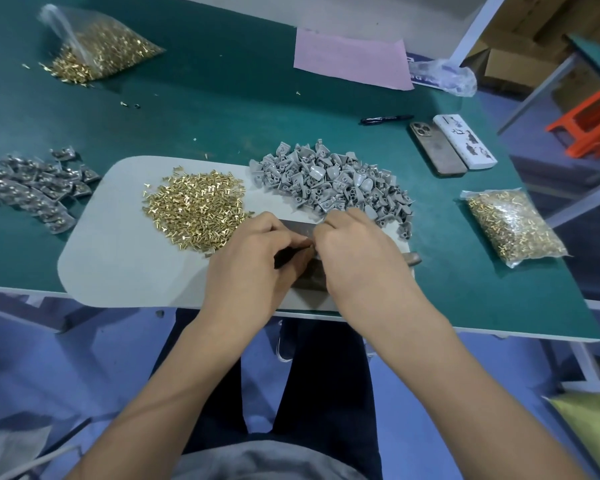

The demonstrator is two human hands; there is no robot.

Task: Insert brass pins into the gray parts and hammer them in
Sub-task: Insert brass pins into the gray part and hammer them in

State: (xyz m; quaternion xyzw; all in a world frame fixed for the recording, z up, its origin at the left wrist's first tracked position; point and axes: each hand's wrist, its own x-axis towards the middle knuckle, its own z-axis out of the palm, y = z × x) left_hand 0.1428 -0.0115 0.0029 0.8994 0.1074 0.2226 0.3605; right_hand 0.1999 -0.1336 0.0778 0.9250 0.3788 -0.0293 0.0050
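Your left hand [257,251] and right hand [357,244] meet fingertip to fingertip over a dark metal block [309,271] on the pale mat [118,265], fingers curled, pinching something too hidden to identify, while shiny, short, headed brass pins [194,206] lie heaped beside the matte, curved gray parts [329,178].
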